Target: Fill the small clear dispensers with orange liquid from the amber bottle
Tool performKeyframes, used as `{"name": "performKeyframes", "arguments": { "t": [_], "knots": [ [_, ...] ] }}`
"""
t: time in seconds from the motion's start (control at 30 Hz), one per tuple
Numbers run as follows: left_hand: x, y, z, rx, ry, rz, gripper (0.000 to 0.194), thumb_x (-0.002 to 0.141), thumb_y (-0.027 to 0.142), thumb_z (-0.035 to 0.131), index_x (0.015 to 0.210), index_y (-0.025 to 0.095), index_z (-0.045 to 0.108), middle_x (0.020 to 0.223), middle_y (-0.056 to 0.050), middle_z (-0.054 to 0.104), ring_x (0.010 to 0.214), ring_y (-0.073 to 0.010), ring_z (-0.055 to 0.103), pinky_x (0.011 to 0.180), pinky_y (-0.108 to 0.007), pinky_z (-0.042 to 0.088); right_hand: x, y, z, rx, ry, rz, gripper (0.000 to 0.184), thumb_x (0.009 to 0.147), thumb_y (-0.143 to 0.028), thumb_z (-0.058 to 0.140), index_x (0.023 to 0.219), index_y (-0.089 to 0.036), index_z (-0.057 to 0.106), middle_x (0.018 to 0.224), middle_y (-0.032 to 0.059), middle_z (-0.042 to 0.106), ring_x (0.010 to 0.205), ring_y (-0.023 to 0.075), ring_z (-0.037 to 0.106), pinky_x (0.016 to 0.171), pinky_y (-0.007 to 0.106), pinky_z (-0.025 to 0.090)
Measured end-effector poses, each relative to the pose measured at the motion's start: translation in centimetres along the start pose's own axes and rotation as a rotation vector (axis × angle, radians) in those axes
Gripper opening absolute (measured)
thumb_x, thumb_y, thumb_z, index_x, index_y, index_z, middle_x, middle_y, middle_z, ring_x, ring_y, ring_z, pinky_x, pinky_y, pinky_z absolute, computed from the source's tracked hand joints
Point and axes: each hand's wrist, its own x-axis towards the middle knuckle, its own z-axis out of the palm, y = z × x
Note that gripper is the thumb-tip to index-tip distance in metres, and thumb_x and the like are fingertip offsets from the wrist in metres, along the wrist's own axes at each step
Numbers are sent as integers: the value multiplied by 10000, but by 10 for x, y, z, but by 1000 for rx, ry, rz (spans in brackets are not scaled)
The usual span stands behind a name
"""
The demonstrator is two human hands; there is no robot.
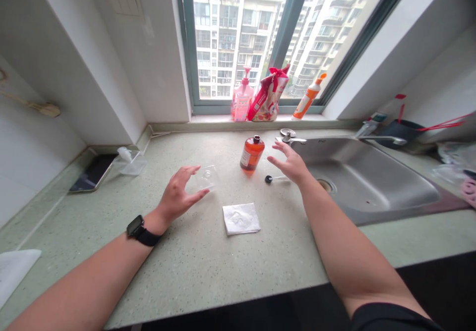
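My left hand (181,191) has its fingers and thumb apart beside a small clear square container (207,176). I cannot tell whether the fingertips touch it. An amber bottle (252,153) with a pale label and an uncapped dark neck stands upright on the counter. To its right, my right hand (289,163) is open, fingers stretched towards the bottle with a gap between. Below that hand lies a black cap (268,179) with a pale stem, partly hidden by the hand. A folded white tissue (241,218) rests on the counter between my forearms.
On the right is a steel sink (386,167) with a tap (386,139). A pink pump bottle (242,98), a red bag (269,95) and an orange-white bottle (309,97) line the windowsill. At left are a phone (92,173) and a clear white-pump bottle (130,161).
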Motion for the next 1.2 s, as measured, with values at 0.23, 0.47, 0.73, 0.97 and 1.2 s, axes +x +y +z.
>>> {"name": "performKeyframes", "arguments": {
  "t": [0.23, 0.47, 0.73, 0.97, 1.2],
  "knots": [
    [0, 2, 3, -64, -49, -64, 594, 956, 504, 769, 1455, 239, 585, 1310, -122, 692, 1156, -291, 716, 1089, -519, 563, -3, -26, 57, -76, -19, 28, 841, 754, -555, 826, 1481, -238, 547, 1420, 162, 722, 1349, 381, 660, 1157, 557, 494],
    [-1, 2, 10, -109, -91, -80, 599, 942, 484, 792, 1450, 242, 586, 1328, -128, 689, 1163, -294, 724, 1095, -518, 564, 2, -35, 74, -82, 50, 145, 789, 712, -549, 841, 1394, -271, 556, 1287, 122, 771, 1222, 378, 705, 1081, 550, 516],
    [-2, 1, 16, -126, -170, -139, 668, 940, 522, 785, 1492, 234, 542, 1413, -147, 658, 1260, -316, 694, 1134, -541, 531, -8, -48, 75, 15, 37, 107, 751, 686, -543, 855, 1340, -296, 579, 1264, 82, 769, 1192, 334, 708, 1037, 488, 541],
    [-6, -3, 16, -72, -249, -172, 851, 891, 540, 826, 1584, 258, 421, 1458, -158, 664, 1424, -372, 601, 1235, -635, 419, -24, -63, 80, 82, -30, -45, 712, 701, -578, 865, 1299, -295, 601, 1300, 86, 751, 1201, 334, 693, 1074, 512, 526],
    [-4, -3, 13, -83, -175, -185, 742, 883, 514, 835, 1491, 255, 499, 1374, -133, 711, 1328, -357, 670, 1162, -569, 511, -43, -70, 76, 79, -18, -206, 764, 740, -558, 859, 1388, -297, 550, 1326, 120, 734, 1225, 355, 694, 1093, 548, 523]
  ]
}}
